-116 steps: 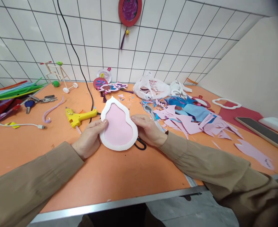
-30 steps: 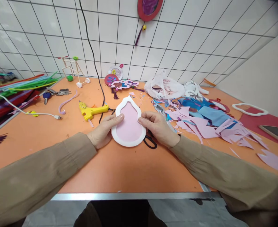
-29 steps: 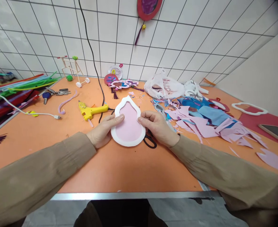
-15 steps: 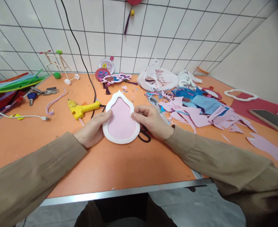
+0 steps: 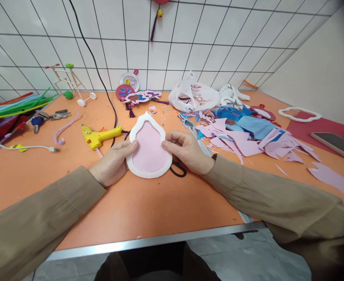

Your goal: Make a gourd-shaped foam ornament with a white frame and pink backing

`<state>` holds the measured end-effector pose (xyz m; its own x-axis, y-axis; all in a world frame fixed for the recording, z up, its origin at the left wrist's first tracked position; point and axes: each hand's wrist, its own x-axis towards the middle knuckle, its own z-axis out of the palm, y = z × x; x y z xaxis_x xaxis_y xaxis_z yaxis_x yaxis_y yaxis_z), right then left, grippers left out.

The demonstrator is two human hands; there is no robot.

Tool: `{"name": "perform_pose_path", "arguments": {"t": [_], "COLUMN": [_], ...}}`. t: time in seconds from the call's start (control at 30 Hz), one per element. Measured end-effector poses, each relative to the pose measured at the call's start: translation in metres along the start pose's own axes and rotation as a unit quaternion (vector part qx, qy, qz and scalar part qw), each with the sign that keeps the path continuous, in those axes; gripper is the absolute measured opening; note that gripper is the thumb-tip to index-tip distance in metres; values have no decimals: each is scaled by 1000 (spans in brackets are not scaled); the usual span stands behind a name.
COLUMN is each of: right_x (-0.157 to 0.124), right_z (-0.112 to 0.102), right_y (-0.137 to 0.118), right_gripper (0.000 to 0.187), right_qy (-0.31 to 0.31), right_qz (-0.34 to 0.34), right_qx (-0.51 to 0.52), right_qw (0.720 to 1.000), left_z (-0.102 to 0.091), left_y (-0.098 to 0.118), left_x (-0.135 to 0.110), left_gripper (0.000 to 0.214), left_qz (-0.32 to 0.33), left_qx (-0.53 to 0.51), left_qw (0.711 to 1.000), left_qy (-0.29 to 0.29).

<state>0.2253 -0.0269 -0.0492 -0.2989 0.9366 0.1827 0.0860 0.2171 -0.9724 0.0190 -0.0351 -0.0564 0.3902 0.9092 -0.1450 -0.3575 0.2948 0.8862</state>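
Between my hands is a gourd-shaped white foam frame [image 5: 151,173] with a pink paper panel [image 5: 148,152] filling its inside. My left hand [image 5: 113,158] pinches the frame's left side, thumb on the front and fingers behind. My right hand [image 5: 188,150] grips the right side at the narrow waist between thumb and forefinger. Black scissor handles [image 5: 178,169] show under my right hand; the rest of that tool is mostly covered. Left of the frame, a yellow hot glue gun [image 5: 100,137] lies on the orange table [image 5: 148,210].
Pink and blue paper scraps [image 5: 242,134] spread to the right, near a white plastic bag [image 5: 194,97]. A phone [image 5: 336,144] and a white cloud-shaped frame [image 5: 299,114] lie far right. Keys [image 5: 50,116], a white cable [image 5: 37,146] and pipe cleaners [image 5: 20,105] are at left; finished paper crafts [image 5: 139,95] sit behind.
Both hands keep the same hold on the gourd-shaped frame. The whole view has shifted slightly, and the frame appears almost unmoved.
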Motion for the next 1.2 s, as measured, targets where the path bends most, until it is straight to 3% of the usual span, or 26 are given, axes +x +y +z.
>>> {"name": "perform_pose_path", "arguments": {"t": [0.6,0.93,1.2], "right_x": [3,1,2], "right_z": [-8,-5,-7], "right_y": [6,4,3], "right_gripper": [37,39,36], "right_qy": [-54,-31,-30], "right_qz": [15,19,30], "right_qx": [56,37,51], "right_qw": [997,999,998], "left_z": [0,3,-1], "left_y": [1,2,1], "left_x": [-1,-2,-1], "left_gripper": [24,21,24], "left_qz": [-3,0,1], "left_qx": [-6,-8,-5], "left_qw": [1000,1000,1000], "left_qy": [2,19,1]}}
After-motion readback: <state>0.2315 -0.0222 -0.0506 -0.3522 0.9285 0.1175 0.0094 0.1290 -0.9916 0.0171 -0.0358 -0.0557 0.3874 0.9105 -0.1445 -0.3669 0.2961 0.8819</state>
